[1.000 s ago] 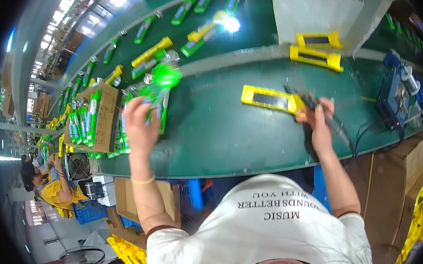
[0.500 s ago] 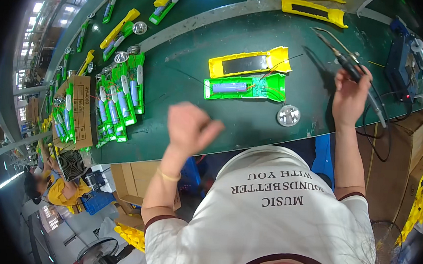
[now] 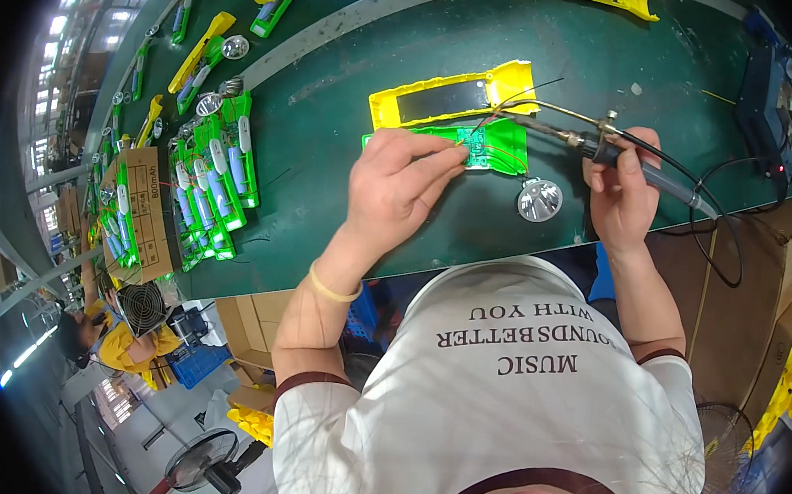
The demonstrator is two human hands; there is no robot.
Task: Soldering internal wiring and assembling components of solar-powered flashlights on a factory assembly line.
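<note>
My right hand is closed around a soldering iron with a thin curved tube along it. The iron's tip reaches left over a green circuit board in a green flashlight housing. My left hand pinches a thin wire at the board's left edge and covers the housing's left part, where the battery lies hidden. Beyond the housing lies a yellow shell half with a black panel. A round silver reflector, joined by thin wires, lies at the housing's near right end.
Several green housings with batteries lie at the left beside a cardboard box. More yellow and green parts lie along the far left. A dark soldering station stands at the right, its cable looping near my right hand. A co-worker is far left.
My left hand has moved up and right onto the board and pinches a wire there. The soldering iron has swung down and left, its tip now over the board.
</note>
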